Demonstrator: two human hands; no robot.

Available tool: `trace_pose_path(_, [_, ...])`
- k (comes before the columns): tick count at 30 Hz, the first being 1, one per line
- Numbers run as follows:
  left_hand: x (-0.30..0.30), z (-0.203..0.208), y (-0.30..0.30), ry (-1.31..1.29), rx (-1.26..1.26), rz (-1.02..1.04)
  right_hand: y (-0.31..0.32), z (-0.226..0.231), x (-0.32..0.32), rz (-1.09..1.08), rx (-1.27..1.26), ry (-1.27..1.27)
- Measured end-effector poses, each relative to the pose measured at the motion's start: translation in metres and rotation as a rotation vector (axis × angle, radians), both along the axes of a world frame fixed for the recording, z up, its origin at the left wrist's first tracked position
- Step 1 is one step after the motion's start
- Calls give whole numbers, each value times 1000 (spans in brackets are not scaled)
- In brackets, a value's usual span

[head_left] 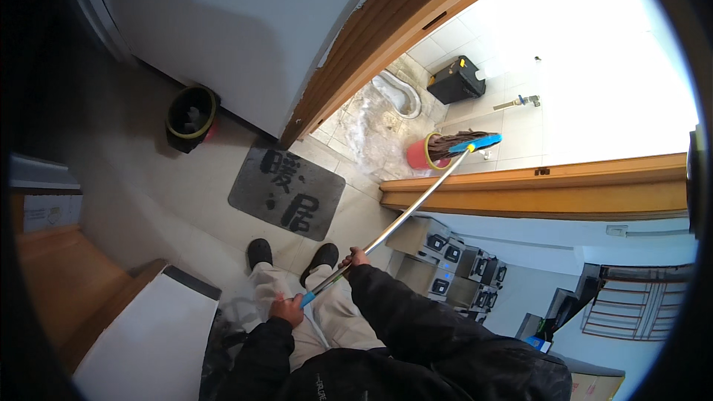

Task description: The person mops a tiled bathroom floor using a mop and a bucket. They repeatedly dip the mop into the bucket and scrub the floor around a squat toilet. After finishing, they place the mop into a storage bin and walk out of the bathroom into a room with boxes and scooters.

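A mop with a long silver handle point(412, 208) reaches away from me through a doorway. Its blue head point(481, 142) and brown strips point(451, 144) are over a red bucket point(418, 154) on the tiled floor; whether the strips touch the bucket's inside I cannot tell. My left hand point(287, 310) is closed round the blue grip at the handle's near end. Farther up, my right hand point(356, 257) wraps the shaft.
A grey doormat point(286, 191) lies before my feet. Left of it stands a dark bin point(191, 120). Inside the doorway are a squat toilet point(397, 95) and a black bin point(458, 82). A wooden door frame point(535, 182) borders the opening. A white-topped cabinet point(137, 341) stands near left.
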State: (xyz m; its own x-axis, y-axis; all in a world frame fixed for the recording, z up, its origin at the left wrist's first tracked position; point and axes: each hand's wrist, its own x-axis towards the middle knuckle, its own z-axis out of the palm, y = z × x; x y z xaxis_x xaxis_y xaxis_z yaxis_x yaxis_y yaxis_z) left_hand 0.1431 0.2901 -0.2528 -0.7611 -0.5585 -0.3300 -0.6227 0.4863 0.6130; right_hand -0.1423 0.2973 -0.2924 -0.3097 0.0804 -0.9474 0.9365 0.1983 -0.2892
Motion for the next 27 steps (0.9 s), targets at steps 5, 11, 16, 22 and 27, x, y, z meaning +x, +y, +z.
trace_pose_path(5, [-5,-6,-1,86,45,67,8,43,-2,-29,-95,53])
trace_pose_path(11, [-16,-11,-6,72,77,92,1,81,-1,-39,-104,144])
trace_pose_path(16, [-20,-14,-7,54,132,95,0,90,-1,-45,-109,147])
trace_pose_path(22, [-19,-13,-7,108,128,118,7,61,-4,-46,-115,117])
trace_pose_path(27, [-20,-16,-7,-27,133,85,7,13,-15,-58,-90,60])
